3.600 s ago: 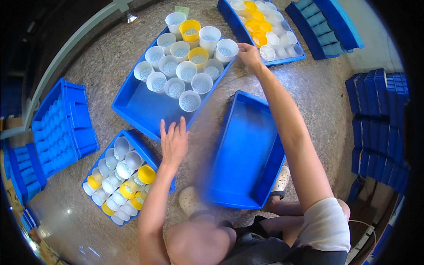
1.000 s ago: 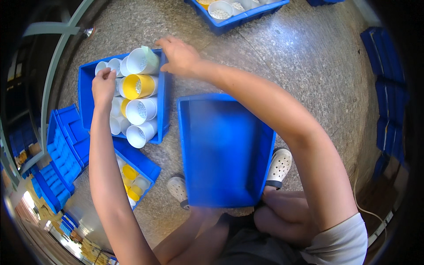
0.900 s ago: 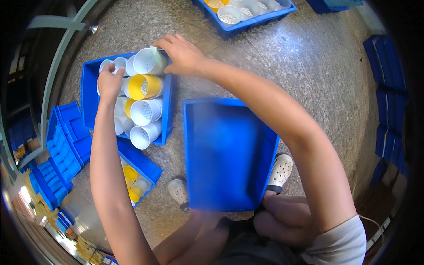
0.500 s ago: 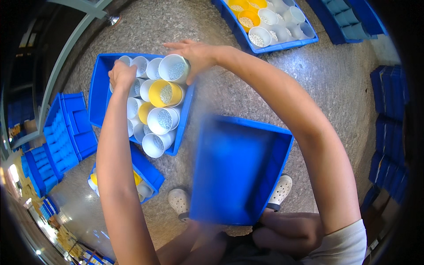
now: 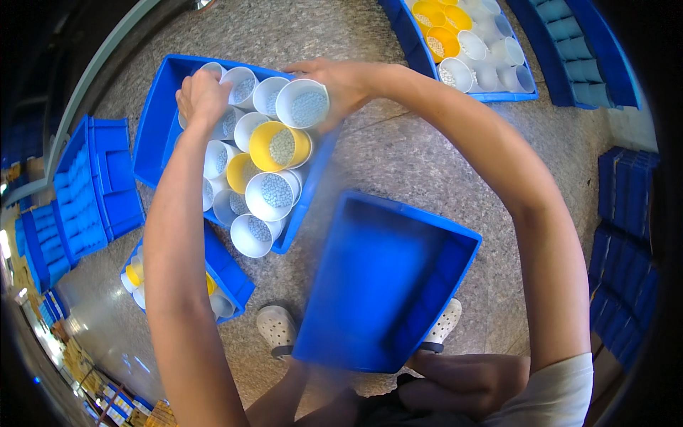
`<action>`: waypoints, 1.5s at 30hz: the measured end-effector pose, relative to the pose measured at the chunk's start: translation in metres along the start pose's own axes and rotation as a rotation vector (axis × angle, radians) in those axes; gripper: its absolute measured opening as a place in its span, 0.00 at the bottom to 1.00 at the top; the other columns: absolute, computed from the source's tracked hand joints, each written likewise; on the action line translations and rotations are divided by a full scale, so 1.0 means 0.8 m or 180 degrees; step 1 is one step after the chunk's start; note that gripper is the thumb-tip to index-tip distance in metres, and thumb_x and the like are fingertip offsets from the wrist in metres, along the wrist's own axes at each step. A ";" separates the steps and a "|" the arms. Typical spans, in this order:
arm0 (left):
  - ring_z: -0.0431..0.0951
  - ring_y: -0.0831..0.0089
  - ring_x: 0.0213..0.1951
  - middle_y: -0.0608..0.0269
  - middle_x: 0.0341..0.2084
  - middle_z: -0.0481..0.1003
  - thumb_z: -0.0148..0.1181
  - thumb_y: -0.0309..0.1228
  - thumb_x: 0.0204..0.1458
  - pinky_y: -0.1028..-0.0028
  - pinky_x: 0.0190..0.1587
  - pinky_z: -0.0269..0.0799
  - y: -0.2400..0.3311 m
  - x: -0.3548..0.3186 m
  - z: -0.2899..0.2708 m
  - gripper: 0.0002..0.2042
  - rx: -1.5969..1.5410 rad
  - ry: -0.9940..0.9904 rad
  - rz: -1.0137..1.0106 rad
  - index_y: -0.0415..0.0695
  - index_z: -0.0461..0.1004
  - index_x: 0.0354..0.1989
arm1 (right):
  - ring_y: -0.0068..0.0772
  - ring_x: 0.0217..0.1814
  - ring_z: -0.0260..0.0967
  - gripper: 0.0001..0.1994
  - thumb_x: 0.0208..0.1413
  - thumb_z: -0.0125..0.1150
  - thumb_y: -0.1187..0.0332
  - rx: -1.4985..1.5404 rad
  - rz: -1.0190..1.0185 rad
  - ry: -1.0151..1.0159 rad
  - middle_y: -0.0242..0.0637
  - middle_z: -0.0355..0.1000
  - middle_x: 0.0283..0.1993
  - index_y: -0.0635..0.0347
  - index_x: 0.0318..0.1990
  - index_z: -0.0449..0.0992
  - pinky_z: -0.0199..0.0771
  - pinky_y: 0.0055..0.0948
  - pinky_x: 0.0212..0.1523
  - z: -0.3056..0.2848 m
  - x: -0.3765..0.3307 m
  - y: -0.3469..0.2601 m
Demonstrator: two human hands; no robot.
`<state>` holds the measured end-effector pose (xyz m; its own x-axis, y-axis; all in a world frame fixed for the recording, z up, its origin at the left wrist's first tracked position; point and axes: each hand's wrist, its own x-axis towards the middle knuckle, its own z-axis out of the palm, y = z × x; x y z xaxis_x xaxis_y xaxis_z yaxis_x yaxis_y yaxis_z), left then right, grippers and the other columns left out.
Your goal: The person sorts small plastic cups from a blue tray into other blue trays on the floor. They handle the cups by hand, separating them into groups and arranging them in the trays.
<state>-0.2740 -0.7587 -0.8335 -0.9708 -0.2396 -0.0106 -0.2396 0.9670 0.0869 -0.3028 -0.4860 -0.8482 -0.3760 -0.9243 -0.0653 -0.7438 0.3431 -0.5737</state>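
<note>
Cups fill the blue tray that both hands grip: white cups with two yellow ones among them, each showing small grey pellets inside, and the whole load is tipped so the cup mouths face us. We see the left hand on the tray's far left part, its fingers curled down over the rims of the cups there. The right hand is on the tray's far right edge, fingers wrapped around the white cup at that corner; a yellow cup sits just below it.

Near us, between the arms and the knees, an empty blue tray lies tilted, its near edge over the white clogs. It sits close beside the loaded tray and blurs at its left edge. Partly under the left forearm, another tray of cups rests on the speckled floor. A further tray of white and yellow cups lies at the top right, well apart. Stacks of empty blue trays stand at the left, and more line the right.
</note>
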 end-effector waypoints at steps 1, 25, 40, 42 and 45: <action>0.81 0.50 0.43 0.48 0.33 0.82 0.70 0.40 0.50 0.55 0.48 0.73 -0.001 -0.001 -0.007 0.11 -0.0062 0.0062 0.0026 0.45 0.84 0.31 | 0.54 0.71 0.59 0.42 0.34 0.81 0.52 -0.0178 -0.0111 0.0196 0.56 0.58 0.71 0.55 0.61 0.74 0.64 0.45 0.70 0.001 -0.003 -0.001; 0.71 0.80 0.26 0.63 0.22 0.75 0.69 0.30 0.52 0.75 0.29 0.65 0.019 -0.250 -0.260 0.09 -0.1713 0.0017 0.0584 0.35 0.83 0.35 | 0.47 0.52 0.77 0.36 0.34 0.83 0.55 -0.0158 -0.0553 0.1381 0.49 0.76 0.52 0.64 0.52 0.78 0.78 0.40 0.58 -0.090 -0.133 -0.103; 0.81 0.52 0.33 0.55 0.28 0.79 0.69 0.32 0.48 0.55 0.34 0.75 0.154 -0.395 -0.071 0.07 -0.1070 -0.0636 0.0927 0.42 0.80 0.26 | 0.52 0.52 0.72 0.32 0.35 0.76 0.66 0.1244 0.0017 0.0062 0.46 0.76 0.49 0.63 0.53 0.76 0.72 0.47 0.59 -0.004 -0.382 -0.229; 0.80 0.51 0.31 0.54 0.26 0.78 0.69 0.34 0.50 0.54 0.32 0.73 0.174 -0.396 -0.037 0.10 -0.1086 -0.0220 0.0997 0.41 0.80 0.25 | 0.51 0.51 0.73 0.32 0.32 0.77 0.67 0.1134 0.0244 -0.0031 0.45 0.76 0.48 0.60 0.52 0.77 0.72 0.48 0.59 0.016 -0.387 -0.224; 0.81 0.51 0.32 0.54 0.28 0.79 0.70 0.32 0.49 0.54 0.33 0.75 0.196 -0.399 0.004 0.07 -0.0945 -0.0104 0.0810 0.42 0.80 0.27 | 0.46 0.53 0.71 0.31 0.32 0.78 0.68 0.0660 0.0555 -0.0242 0.42 0.75 0.49 0.55 0.52 0.78 0.70 0.45 0.58 0.040 -0.395 -0.215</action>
<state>-0.0018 -0.5305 -0.8201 -0.9998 0.0122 0.0170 0.0177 0.9268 0.3751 -0.0385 -0.2586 -0.7546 -0.4399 -0.8669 -0.2344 -0.5396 0.4638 -0.7026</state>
